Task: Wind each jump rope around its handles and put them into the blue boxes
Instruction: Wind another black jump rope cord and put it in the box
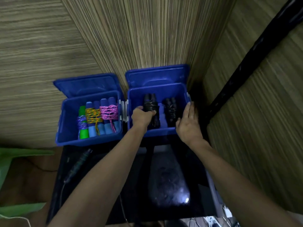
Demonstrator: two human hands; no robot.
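Two blue boxes stand side by side with lids open against the wall. The left box [65, 122] holds three wound ropes: green handles with purple cord [82, 123], blue handles with yellow cord [93, 117], and blue handles with pink cord [109, 113]. Inside the right box [164, 131] my left hand [141, 117] is shut on a wound black jump rope [151, 104]. A second wound black rope [171, 108] lies to its right. My right hand [188, 125] rests flat with fingers apart against the right box's right wall, holding nothing.
The boxes sit at the far edge of a dark glossy table [164, 185]. An unwound dark rope handle [78, 163] with its cord lies on the table's left side. Wood-grain walls close in behind and at right, with a black pole [246, 63] leaning there.
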